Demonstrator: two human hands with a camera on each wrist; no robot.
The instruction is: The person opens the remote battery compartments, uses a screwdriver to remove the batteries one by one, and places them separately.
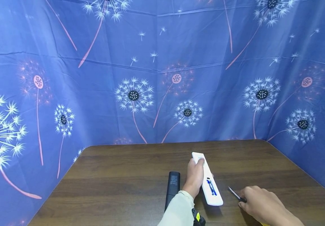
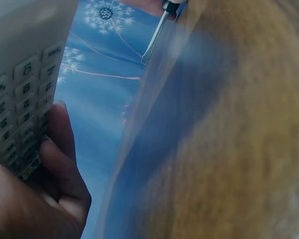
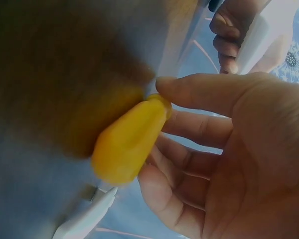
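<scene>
Gripping white remote (image 1: 207, 172) w/ my L hand (image 1: 195, 174), lower ctr; R hand (image 1: 260, 201) pinches screwdriver (image 1: 234, 192), handle (image 3: 129, 144) mostly hidden in head view.

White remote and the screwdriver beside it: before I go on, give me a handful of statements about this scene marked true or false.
1. The left hand holds the white remote. True.
2. The back of the white remote is fully closed. False: an open compartment in it shows something blue inside.
3. The right hand holds a screwdriver with a yellow handle. True.
4. The screwdriver is touching the white remote. False: its metal tip is apart from it.
5. A black remote lies on the table. True.
6. In the head view, the black remote is to the right of the white remote. False: it is to the left.
</scene>
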